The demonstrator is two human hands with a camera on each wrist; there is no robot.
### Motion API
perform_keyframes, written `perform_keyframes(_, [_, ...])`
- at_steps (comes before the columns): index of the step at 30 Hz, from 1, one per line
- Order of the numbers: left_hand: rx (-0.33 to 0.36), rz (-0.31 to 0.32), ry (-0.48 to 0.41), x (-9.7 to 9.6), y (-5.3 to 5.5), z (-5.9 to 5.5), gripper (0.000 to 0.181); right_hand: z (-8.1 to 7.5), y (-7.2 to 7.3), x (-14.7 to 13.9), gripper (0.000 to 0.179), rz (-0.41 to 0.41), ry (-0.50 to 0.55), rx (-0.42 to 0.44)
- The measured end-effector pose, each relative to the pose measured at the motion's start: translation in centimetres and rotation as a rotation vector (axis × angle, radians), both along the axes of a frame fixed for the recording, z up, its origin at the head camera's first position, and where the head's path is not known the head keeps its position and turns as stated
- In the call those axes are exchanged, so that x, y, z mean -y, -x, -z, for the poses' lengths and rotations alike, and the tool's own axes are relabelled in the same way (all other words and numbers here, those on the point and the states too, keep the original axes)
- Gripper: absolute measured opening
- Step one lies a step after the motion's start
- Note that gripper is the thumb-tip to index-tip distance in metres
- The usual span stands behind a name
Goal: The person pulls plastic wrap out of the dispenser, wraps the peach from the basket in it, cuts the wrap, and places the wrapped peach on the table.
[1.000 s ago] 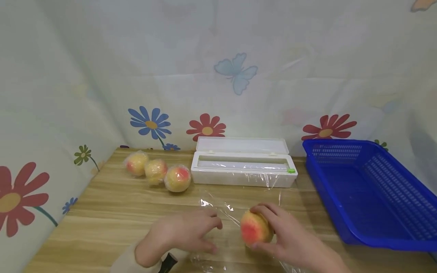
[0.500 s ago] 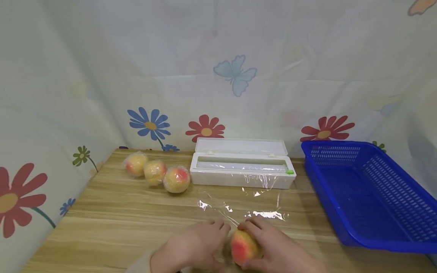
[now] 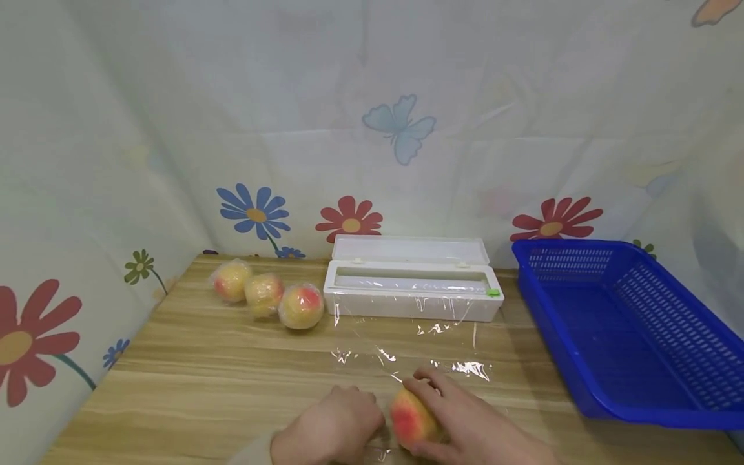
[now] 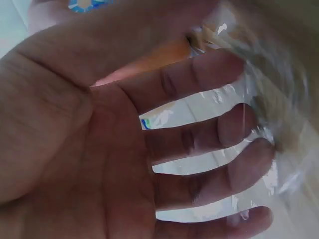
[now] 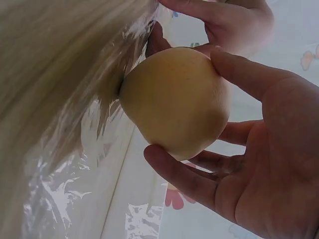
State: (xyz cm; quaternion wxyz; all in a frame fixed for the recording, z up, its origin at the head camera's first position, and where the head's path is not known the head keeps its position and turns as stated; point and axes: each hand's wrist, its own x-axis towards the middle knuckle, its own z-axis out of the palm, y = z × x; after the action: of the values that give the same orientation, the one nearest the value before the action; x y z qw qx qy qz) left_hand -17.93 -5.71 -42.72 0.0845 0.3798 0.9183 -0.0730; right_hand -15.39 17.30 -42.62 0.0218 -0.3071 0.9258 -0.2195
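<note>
At the front of the table, my right hand (image 3: pixel 476 423) grips a red-and-yellow peach (image 3: pixel 411 420), its thumb and fingers spread around the sides. The right wrist view shows the peach's (image 5: pixel 177 102) plain yellow side against the clear plastic wrap (image 5: pixel 65 184). Just left of the peach is my left hand (image 3: pixel 337 423). In the left wrist view its fingers (image 4: pixel 199 144) are extended and apart, fingertips at the crinkled plastic wrap (image 4: pixel 286 124). The sheet runs over the wood from a white wrap dispenser (image 3: pixel 413 307), whose lid stands up over the roll.
Several film-covered peaches (image 3: pixel 301 307) sit in a row left of the dispenser. A blue plastic basket (image 3: pixel 566 349) stands on the right. Flower-printed cloth (image 3: pixel 401 187) hangs behind and to the left of the wooden table (image 3: pixel 192 387).
My right hand has brought the peach toward the front edge and slightly left. My left hand has moved right and nearer the front, up beside the peach. More glossy film shows before the dispenser.
</note>
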Motion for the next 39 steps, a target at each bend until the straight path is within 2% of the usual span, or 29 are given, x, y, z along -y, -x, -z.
perform_keyframes(4, [0.016,-0.009,-0.026,-0.1,-0.3,-0.4,0.022,0.1,-0.2,0.2,0.072,0.031,-0.011,-0.029])
perform_keyframes(6, [0.032,0.014,-0.053,0.0,-0.3,-0.7,0.026,0.0,-0.3,0.3,0.072,0.05,-0.017,-0.022])
perform_keyframes(9, [0.051,0.081,-0.089,0.3,-0.2,-1.1,0.032,0.0,-0.3,0.4,0.071,0.056,-0.028,-0.003])
perform_keyframes(14, [0.073,0.196,-0.146,0.8,0.3,-1.6,0.032,0.2,-0.2,0.2,0.083,-0.007,-0.054,0.013])
perform_keyframes(18, [0.096,0.226,-0.18,1.2,0.6,-2.1,0.027,0.5,-0.3,0.2,0.096,-0.039,-0.074,-0.014])
perform_keyframes(22, [0.098,0.232,-0.175,1.4,0.9,-2.9,0.022,0.8,-0.4,0.3,0.104,-0.03,-0.088,-0.023])
perform_keyframes(26, [0.085,0.278,-0.185,1.3,1.2,-3.4,0.021,1.0,-0.5,0.4,0.107,-0.024,-0.114,-0.076])
perform_keyframes(32, [0.097,0.301,-0.216,1.4,1.4,-3.5,0.024,0.9,-0.3,0.5,0.089,-0.035,-0.157,-0.152])
perform_keyframes(39, [0.107,0.286,-0.27,2.0,2.1,-3.7,0.015,0.7,-0.1,-0.2,0.072,-0.019,-0.111,-0.086])
